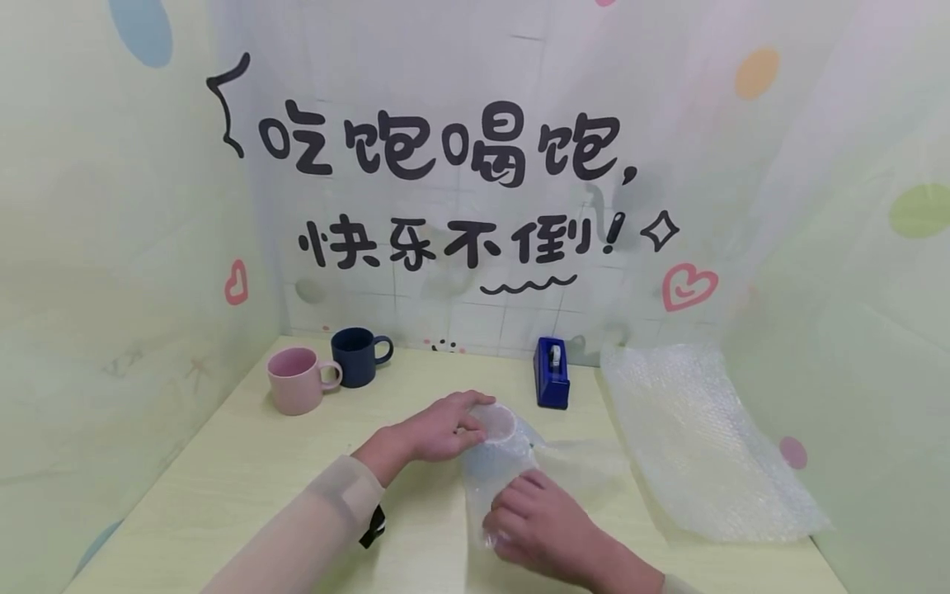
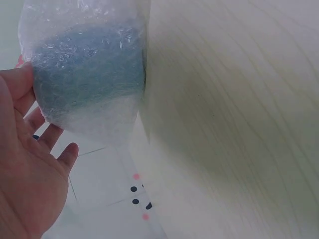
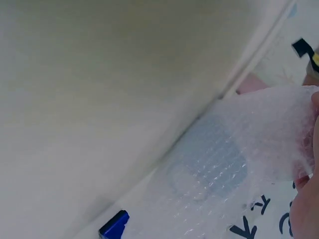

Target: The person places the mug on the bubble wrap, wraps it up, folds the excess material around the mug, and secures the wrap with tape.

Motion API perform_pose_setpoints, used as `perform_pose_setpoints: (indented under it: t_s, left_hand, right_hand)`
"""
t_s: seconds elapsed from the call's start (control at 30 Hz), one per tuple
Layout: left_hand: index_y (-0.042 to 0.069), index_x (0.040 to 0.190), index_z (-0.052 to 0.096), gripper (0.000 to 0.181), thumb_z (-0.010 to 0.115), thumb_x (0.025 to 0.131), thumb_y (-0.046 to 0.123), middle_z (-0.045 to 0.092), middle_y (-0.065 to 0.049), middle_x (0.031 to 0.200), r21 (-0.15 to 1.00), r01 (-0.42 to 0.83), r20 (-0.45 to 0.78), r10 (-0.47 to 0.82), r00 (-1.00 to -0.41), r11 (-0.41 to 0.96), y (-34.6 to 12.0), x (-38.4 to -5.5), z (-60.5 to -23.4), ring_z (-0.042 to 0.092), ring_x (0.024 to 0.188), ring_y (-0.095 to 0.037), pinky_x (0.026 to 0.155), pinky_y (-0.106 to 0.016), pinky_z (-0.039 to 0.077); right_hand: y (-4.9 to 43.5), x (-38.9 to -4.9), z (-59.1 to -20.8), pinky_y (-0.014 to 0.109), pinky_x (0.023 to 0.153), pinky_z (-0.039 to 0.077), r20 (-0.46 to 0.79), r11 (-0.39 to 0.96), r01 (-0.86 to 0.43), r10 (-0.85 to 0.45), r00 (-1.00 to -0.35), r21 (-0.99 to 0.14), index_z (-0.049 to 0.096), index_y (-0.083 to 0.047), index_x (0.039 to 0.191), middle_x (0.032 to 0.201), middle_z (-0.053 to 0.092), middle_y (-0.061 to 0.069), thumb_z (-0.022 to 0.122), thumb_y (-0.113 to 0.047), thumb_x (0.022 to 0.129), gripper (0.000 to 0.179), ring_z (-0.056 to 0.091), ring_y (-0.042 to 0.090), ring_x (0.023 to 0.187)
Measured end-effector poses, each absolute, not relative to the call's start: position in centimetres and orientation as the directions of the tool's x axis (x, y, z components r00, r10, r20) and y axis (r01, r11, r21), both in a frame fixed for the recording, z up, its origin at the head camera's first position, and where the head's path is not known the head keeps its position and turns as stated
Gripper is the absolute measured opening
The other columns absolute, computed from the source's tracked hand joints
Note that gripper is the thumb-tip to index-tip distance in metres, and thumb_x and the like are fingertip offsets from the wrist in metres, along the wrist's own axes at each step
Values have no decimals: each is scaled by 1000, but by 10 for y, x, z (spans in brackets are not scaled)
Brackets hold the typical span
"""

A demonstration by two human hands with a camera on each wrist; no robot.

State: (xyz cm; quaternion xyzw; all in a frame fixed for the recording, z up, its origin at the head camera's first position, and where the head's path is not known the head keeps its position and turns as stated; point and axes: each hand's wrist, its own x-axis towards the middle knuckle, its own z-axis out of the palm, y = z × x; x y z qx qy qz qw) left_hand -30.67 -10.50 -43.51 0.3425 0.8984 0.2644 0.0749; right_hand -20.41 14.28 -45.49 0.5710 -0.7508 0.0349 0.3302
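Note:
A light blue mug [image 2: 89,69], seen only through cloudy layers, is rolled in bubble wrap [image 1: 486,470] at the front middle of the table. At the far end of this roll, my left hand [image 1: 444,427] holds the wrapped rim between thumb and fingers. My right hand [image 1: 545,524] grips the wrap at the near end with curled fingers. In the right wrist view, a ring shape like a handle shows faintly through the plastic beside the blue mug [image 3: 224,159]. Part of the wrap spreads out to the right of the roll.
A pink mug [image 1: 295,384] and a dark blue mug [image 1: 355,359] stand at the back left. Behind the roll sits a blue tape dispenser [image 1: 552,375]. A flat bubble wrap sheet [image 1: 705,445] covers the right side. Printed curtains [image 1: 460,313] enclose the table [image 1: 245,495].

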Motion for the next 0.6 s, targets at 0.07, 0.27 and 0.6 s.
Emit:
perform_pose_setpoints:
  t_s: [0.07, 0.27, 0.6]
  left_hand:
    - [5, 124, 83, 38, 57, 112, 30, 44, -6, 173, 533, 574, 49, 655, -754, 622, -106, -306, -437, 41, 160, -36, 131, -60, 36]
    - [9, 121, 84, 35, 54, 110, 23, 41, -8, 175, 589, 545, 54, 644, -763, 597, -109, -304, -441, 37, 162, -38, 131, -65, 34]
    - [4, 108, 82, 44, 51, 109, 36, 36, -21, 176, 711, 500, 73, 657, -751, 493, -114, -305, -453, 32, 164, -46, 132, -67, 29]
  right_hand:
    - [137, -218, -445, 30, 95, 55, 601, 393, -885, -780, -175, 252, 76, -24, 106, 104, 74, -12, 90, -26, 84, 27, 68, 8, 100]
    - [122, -260, -431, 26, 79, 60, 644, 543, -833, -600, -474, -107, 76, -13, 114, 106, 71, 0, 81, -15, 98, 17, 67, 13, 89]
    - [113, -289, -431, 22, 64, 51, 503, 681, -662, -472, -724, -314, 74, -17, 114, 100, 69, 0, 68, -25, 110, 11, 57, 11, 78]
